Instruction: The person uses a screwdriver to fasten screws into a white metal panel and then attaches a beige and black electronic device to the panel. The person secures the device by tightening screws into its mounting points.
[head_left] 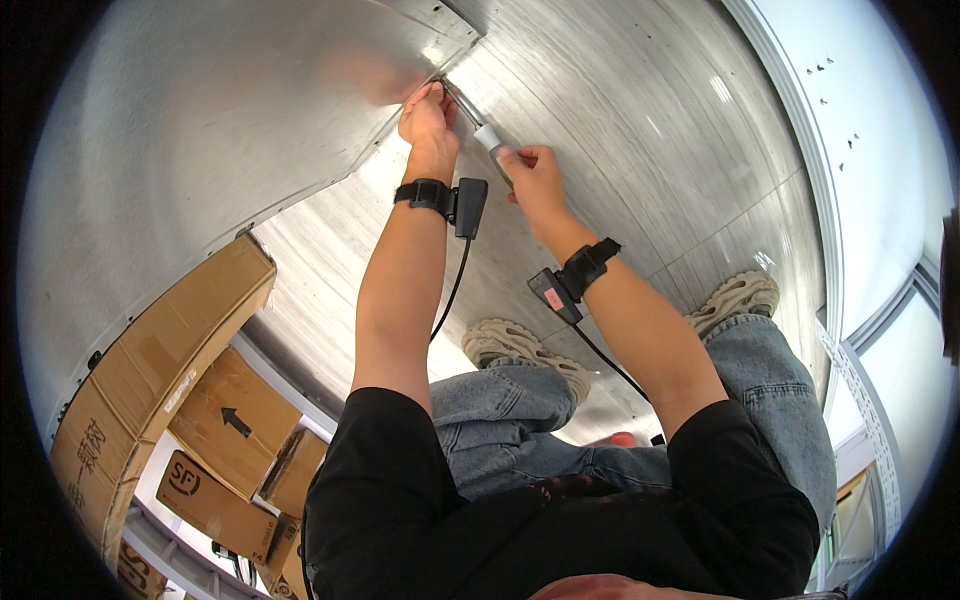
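A screwdriver (487,137) with a pale, greyish handle is gripped by my right hand (537,183), its fingers wrapped round the handle. The metal shaft slants up and to the left toward the edge of a large silver metal panel (250,100). Beside the shaft's far end, my left hand (430,122) is against the panel's lower edge with its fingers drawn together. What the left fingers pinch, if anything, is too small and hidden to name. The screwdriver's tip is hard to make out by those fingers.
Several cardboard boxes (235,420) are stacked at lower left, with a long carton (170,350) next to the panel. Grey wood-look flooring (640,130) spreads under my hands. A white wall-like panel (850,120) with small holes stands at right. Cables hang from both wrist straps.
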